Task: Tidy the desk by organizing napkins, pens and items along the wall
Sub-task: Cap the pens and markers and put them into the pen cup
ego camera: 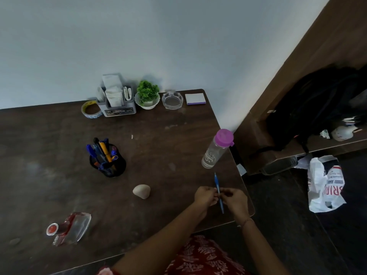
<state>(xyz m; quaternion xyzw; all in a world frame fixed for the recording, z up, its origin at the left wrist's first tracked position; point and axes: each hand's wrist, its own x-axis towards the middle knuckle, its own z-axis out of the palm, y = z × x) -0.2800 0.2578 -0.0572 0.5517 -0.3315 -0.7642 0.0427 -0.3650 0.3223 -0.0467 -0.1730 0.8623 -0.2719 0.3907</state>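
Note:
A blue pen [217, 182] points away from me near the desk's right front corner. My left hand [205, 196] and my right hand [236, 201] both pinch its middle. A black mesh pen holder [110, 165] with several pens stands mid-desk to the left. Against the wall stand a grey napkin holder [117, 105] with white napkins, a tape roll [91, 109], a small green plant in a white bowl [148, 96], a glass ashtray [172, 100] and a sticky-note pad [195, 98].
A clear bottle with a purple cap [216, 149] stands by the desk's right edge, just beyond the pen. A beige stone [141, 191] lies left of my hands. A red-stained plastic pouch [69, 228] lies front left. A black bag [317, 108] and white plastic bag [325, 183] are right of the desk.

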